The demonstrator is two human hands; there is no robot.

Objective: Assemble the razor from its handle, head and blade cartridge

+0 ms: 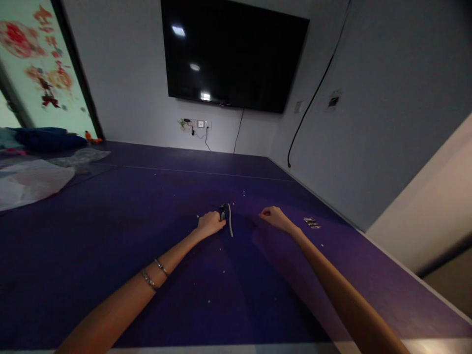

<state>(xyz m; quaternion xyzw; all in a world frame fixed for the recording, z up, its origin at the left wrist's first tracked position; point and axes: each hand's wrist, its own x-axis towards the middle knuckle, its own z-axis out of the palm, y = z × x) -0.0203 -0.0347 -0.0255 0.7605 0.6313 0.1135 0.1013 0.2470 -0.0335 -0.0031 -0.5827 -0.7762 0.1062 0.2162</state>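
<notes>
My left hand is closed around a small dark tool with a pale grey part; its exact kind is too small to tell. Just right of that tool, a short, slightly curved, pale grey cord-like piece runs lengthwise over the purple surface. Further right, my right hand hovers low with its fingertips pinched together. Whatever may be between those fingertips is too small to make out. To the right of it lies a little group of small, shiny dark pieces.
White specks are scattered over the surface. Clear plastic bags and a dark blue cloth lie at the far left. A large television hangs on the back wall, above sockets. A black cable dangles along the right wall.
</notes>
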